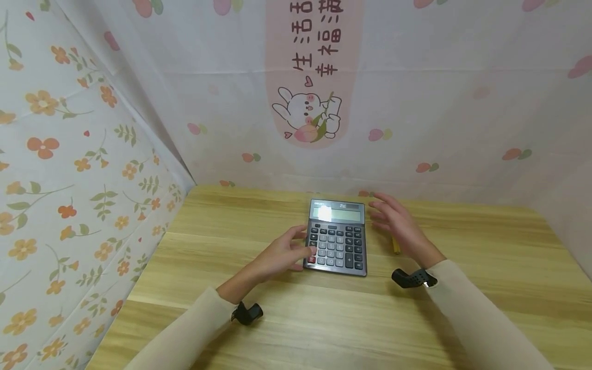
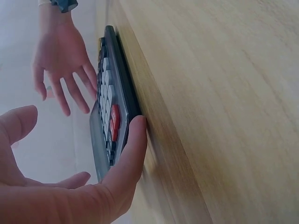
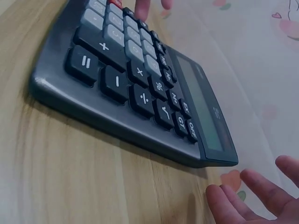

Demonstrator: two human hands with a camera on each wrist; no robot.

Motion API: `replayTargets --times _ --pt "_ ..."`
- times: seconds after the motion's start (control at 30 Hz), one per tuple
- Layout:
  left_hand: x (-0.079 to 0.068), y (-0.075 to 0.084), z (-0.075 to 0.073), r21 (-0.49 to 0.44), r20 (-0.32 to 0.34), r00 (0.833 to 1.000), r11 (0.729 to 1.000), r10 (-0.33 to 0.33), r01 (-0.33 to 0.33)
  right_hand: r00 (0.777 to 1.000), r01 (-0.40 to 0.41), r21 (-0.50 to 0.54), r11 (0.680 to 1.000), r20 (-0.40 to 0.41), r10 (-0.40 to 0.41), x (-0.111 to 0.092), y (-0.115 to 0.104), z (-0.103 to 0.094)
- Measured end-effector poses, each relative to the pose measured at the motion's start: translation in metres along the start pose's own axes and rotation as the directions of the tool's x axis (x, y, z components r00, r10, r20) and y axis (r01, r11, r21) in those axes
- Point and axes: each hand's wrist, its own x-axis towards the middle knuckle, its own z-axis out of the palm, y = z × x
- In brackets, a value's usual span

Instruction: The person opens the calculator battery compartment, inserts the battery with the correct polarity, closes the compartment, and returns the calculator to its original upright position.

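A dark grey desktop calculator lies on the wooden table with its display at the far end. My left hand is at its left side, thumb over the keys near the red key. In the left wrist view one finger reaches the calculator's near edge, the others loosely spread. On the other side, my right hand hovers beside the display corner, fingers spread and apart from the calculator in the right wrist view. Partly hidden under that hand is a thin yellow stick-like object; its kind cannot be told.
The wooden table ends at a pale printed cloth with a rabbit picture behind it. A floral cloth hangs along the left side. Each wrist wears a black band, the left one close above the tabletop.
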Motion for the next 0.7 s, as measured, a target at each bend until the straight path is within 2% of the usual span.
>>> replayTargets --times 0.17,0.4,0.7 --pt "0.002 -0.002 0.001 -0.01 -0.008 1.0 1.0 -0.004 0.004 1.0 -0.019 -0.022 1.0 -0.009 0.019 0.007 -0.002 0.004" --pt "0.003 -0.005 0.002 -0.014 -0.025 1.0 1.0 -0.015 0.015 1.0 -0.004 -0.038 0.999 0.026 0.005 0.013 -0.002 0.009" --pt "0.002 -0.008 0.005 0.027 -0.053 0.998 0.999 -0.021 0.022 0.999 -0.039 -0.065 0.997 0.035 0.042 0.019 -0.002 0.012"
